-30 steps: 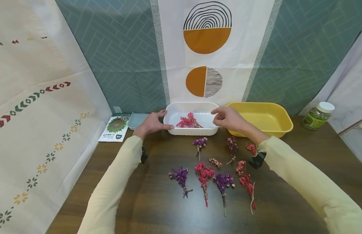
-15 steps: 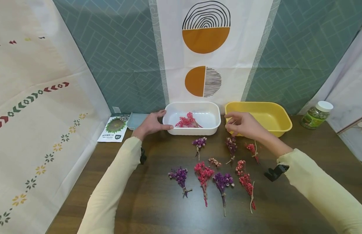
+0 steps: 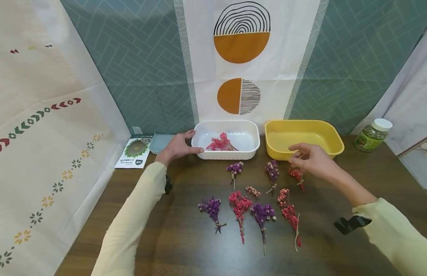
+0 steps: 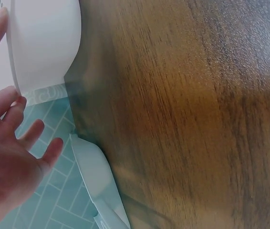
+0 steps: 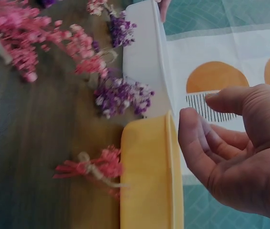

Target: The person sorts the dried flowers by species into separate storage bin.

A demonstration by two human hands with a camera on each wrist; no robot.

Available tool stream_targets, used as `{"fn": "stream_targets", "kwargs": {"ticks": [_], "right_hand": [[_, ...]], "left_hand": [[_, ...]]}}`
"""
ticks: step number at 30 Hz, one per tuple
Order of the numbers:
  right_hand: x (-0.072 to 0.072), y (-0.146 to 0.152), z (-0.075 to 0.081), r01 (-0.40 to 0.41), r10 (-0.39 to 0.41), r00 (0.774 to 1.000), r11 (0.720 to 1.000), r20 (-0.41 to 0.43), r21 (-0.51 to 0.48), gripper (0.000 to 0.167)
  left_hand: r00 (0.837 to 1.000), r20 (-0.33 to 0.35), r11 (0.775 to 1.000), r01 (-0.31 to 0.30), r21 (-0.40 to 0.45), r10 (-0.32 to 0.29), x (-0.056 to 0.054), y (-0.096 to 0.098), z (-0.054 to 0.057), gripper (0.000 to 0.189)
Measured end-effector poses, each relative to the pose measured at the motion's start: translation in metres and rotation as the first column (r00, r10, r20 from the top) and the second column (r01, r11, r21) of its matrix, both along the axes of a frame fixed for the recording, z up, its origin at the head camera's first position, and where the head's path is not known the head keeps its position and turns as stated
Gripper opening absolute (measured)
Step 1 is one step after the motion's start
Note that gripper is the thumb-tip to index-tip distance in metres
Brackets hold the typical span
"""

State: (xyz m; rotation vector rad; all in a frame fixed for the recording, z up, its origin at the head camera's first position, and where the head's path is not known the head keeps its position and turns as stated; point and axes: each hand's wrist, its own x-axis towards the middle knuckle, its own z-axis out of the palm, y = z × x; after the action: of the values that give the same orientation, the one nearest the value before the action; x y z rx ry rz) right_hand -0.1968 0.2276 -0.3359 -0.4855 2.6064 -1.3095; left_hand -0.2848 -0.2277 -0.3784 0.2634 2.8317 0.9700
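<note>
- Left hand: holds the left end of the white tub, thumb at the near corner and forefinger toward the far one. The fingers are set wide; this probably keeps the tub from sliding.
- White tub: stands upright at the far side of the surface, left of the yellow tub. A loose-headed red bunch lies inside on its floor.
- Right hand: hovers over the near side of the yellow tub, above a small red bunch. The right wrist view shows a narrow gap between thumb and forefinger, with nothing held; the shape appears suited to a light pinch on thin stems.
- Small red bunch: lies flat on the surface, tied with twine, just beside the yellow tub's near wall. Contact with the wall cannot be confirmed.
- Remaining bunches: purple, red and pale pink, lying apart from one another nearer the person, except along the right-hand red bunch, where separate heads cannot be told. The spacing presumably lets each be lifted without snagging.
- Perimeter: seed packet and pale blue tray at far left, lidded jar at far right, seemingly kept aside from the flowers.
</note>
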Motion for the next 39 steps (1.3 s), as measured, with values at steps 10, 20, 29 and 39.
{"fn": "stream_targets", "kwargs": {"ticks": [10,20,29,39], "right_hand": [[0.029,0.025,-0.016,0.061,-0.058,0.998,0.989,-0.023,0.132,0.053],[0.038,0.031,-0.041,0.144,-0.143,0.990,0.961,-0.020,0.235,0.060],[0.034,0.027,-0.054,0.164,-0.161,0.986,0.962,-0.034,0.217,0.070],[0.027,0.022,-0.063,0.195,-0.185,0.981,0.955,-0.065,0.223,0.067]], "left_hand": [[1.000,-0.002,1.000,0.014,-0.006,-0.014,-0.003,-0.002,-0.003,0.101],[1.000,0.006,1.000,0.003,-0.014,-0.003,-0.001,-0.001,-0.002,0.100],[1.000,0.015,1.000,-0.005,-0.002,0.005,-0.001,-0.001,0.000,0.101],[1.000,0.014,1.000,-0.001,-0.001,0.001,-0.001,0.000,0.000,0.100]]}}
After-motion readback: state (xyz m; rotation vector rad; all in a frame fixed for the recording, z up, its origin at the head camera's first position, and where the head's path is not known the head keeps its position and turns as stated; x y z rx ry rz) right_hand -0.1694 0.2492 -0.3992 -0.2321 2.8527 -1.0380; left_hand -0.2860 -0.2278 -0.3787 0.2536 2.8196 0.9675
